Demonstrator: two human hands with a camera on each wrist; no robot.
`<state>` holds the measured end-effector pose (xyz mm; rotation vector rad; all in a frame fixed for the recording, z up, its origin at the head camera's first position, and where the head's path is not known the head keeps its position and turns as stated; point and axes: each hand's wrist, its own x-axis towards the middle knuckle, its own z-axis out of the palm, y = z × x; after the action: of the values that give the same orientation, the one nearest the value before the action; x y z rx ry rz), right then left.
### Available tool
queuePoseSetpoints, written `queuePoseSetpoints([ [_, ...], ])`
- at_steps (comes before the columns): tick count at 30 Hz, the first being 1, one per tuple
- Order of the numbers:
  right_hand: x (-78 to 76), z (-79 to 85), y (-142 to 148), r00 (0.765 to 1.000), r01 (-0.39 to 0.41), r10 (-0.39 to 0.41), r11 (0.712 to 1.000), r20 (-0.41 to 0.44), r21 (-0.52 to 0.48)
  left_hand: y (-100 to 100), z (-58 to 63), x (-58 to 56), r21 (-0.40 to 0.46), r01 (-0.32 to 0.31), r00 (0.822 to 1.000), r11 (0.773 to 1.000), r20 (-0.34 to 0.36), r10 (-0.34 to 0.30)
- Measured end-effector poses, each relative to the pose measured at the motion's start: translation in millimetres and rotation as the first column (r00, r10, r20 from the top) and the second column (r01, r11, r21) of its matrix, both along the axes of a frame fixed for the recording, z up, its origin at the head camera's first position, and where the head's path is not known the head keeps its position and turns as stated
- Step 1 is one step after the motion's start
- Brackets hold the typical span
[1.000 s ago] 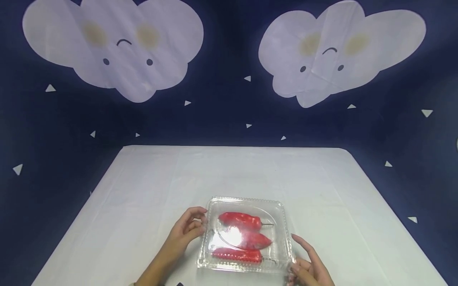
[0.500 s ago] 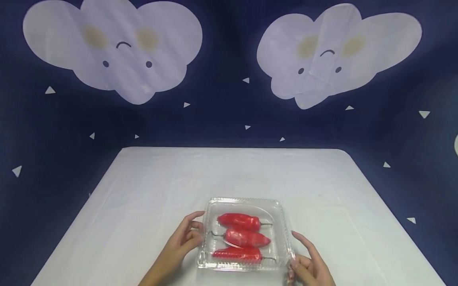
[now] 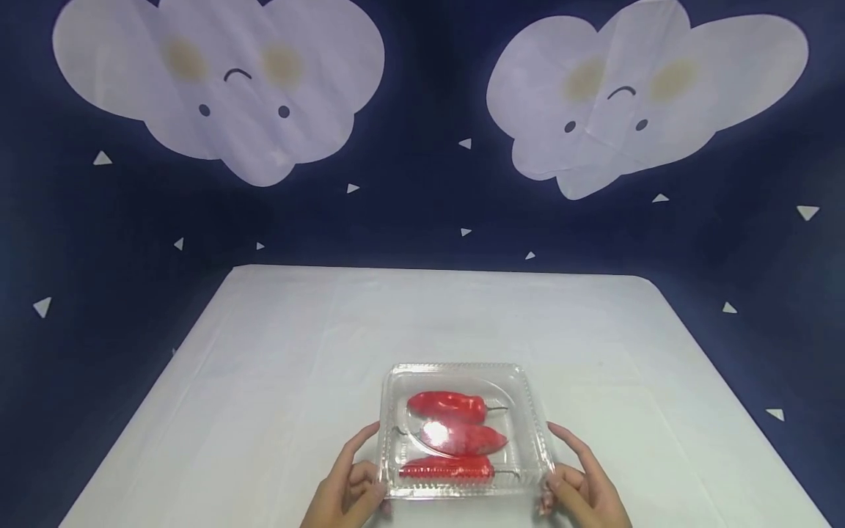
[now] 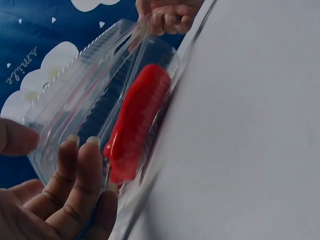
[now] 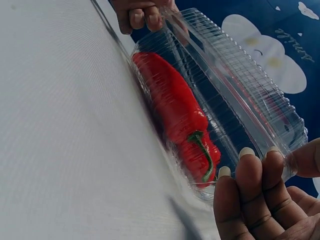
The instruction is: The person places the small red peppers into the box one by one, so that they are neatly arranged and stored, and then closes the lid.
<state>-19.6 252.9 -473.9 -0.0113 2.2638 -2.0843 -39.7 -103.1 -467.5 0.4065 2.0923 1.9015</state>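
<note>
A clear plastic clamshell container with a ribbed rim sits near the front of the white table. Three red peppers lie inside it: a far pepper, a middle pepper and a near pepper, with thin stems. My left hand holds the near left corner, thumb at the rim and index finger reaching up the left side. At the near right corner, my right hand pinches the rim, its index finger along the right side. A green stem shows through the wall in the right wrist view.
The white table stretches beyond and to both sides of the container. Behind it hangs a dark blue cloth printed with white clouds and small triangles.
My left hand has slid toward me along the container's left side, down to its near corner. The right hand stays at its corner. The container has hardly moved.
</note>
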Motion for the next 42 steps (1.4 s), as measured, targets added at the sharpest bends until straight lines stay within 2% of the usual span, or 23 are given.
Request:
queuePoseSetpoints([
  [5,2.1,-0.2,-1,1.000,0.014,-0.014,1.000,-0.008,0.010,3,2.6,4.2,0.038,0.000,0.999,0.999,0.044,-0.002],
  [10,3.6,1.7,-5,0.999,0.033,-0.033,0.999,-0.006,0.021,5,5.3,6.3,0.009,-0.061,0.996,0.998,0.071,0.060],
  [17,6.6,2.5,-8,1.000,0.021,-0.021,1.000,-0.001,-0.023,3,2.3,9.3,-0.002,-0.091,0.996,0.996,0.001,0.091],
  [25,10.4,-0.2,-13,0.996,0.044,-0.048,0.997,-0.079,-0.056,1,-0.4,11.5,0.030,-0.118,0.992,0.993,-0.039,0.119],
  [29,11.6,-1.2,-15,0.992,0.063,-0.068,0.997,-0.106,-0.050,2,-1.9,12.8,0.050,-0.136,0.990,0.989,-0.029,0.137],
  [36,13.7,-0.7,-17,0.991,0.112,-0.113,0.994,-0.079,-0.011,2,-2.8,13.6,0.063,-0.142,0.990,0.988,0.011,0.142],
  [40,12.6,-0.4,-18,0.990,0.116,-0.116,0.993,-0.078,0.000,2,-1.9,13.1,0.023,-0.129,0.992,0.991,0.006,0.129],
  [42,12.0,0.9,-16,0.993,0.103,-0.101,0.994,-0.063,0.033,1,-1.0,13.1,-0.051,-0.128,0.992,0.990,-0.031,0.126],
])
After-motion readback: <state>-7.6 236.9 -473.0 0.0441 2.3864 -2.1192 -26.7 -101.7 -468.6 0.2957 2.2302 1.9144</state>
